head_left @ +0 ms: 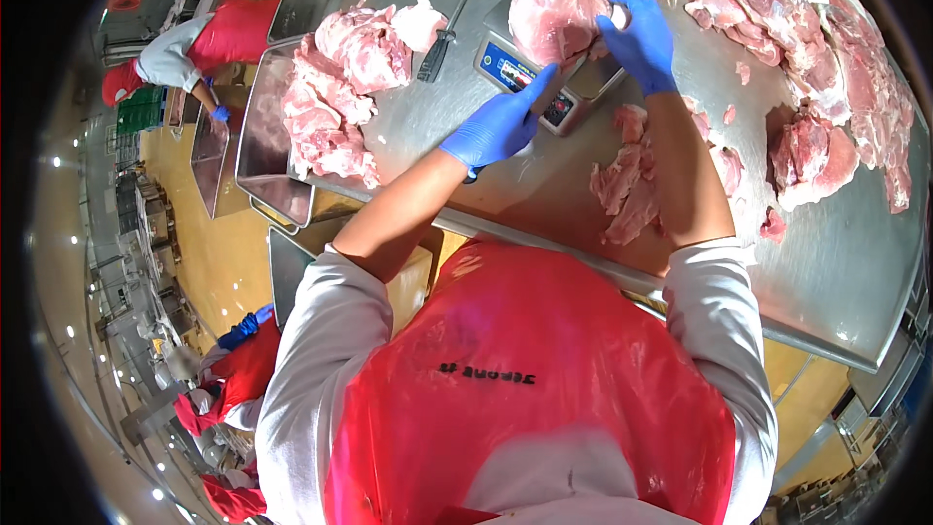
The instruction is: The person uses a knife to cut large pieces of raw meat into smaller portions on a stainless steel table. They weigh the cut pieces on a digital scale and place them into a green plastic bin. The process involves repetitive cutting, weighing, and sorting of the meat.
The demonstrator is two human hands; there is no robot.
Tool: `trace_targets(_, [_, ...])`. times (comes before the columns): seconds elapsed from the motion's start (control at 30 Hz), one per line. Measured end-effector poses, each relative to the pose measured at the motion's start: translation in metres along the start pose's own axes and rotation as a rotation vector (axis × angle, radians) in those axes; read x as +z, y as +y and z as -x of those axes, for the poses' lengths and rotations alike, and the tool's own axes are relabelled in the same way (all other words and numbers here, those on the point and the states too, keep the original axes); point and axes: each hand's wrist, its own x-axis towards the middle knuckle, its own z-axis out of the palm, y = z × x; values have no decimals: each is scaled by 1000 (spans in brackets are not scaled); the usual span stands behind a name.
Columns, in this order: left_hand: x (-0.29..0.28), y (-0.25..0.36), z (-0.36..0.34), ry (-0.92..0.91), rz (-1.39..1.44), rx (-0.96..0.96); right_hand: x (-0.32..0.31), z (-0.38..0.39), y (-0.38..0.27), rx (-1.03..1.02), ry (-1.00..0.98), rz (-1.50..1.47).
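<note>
A large round piece of raw pink meat (556,19) sits on a small scale (503,65) with a blue front panel. My right hand (641,44), in a blue glove, grips the meat's right edge, where a pale bit shows between thumb and fingers. My left hand (493,136), also gloved in blue, reaches over the scale's front with its fingers stretched toward the meat's lower edge; whether the fingertips touch it I cannot tell. Several meat trimmings (627,180) lie below my right wrist.
The steel table (530,199) holds a meat heap (350,63) at left, partly over a metal bin (262,126), and a larger heap (816,39) at right. A dark, long-handled tool (442,44) lies left of the scale. Co-workers in red aprons (233,34) stand at left.
</note>
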Motion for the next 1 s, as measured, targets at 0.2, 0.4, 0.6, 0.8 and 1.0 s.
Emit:
trace_targets(0.2, [-2, 4, 13, -20, 42, -10, 7, -8, 37, 152, -101, -175])
trace_targets(0.4, [-38, 2, 107, -176, 310, -72, -1, -14, 54, 158, -152, -439])
trace_targets(0.6, [-67, 48, 76, -110, 614, -412, -6, -15, 44, 99, -217, -132])
trace_targets(0.8, [-36, 33, -35, 81, 295, -160, -1, 0, 47, 14, -71, -456])
trace_targets(1.0, [-8, 33, -99, 133, 15, 64, -4, 25, 37, 237, 39, -440])
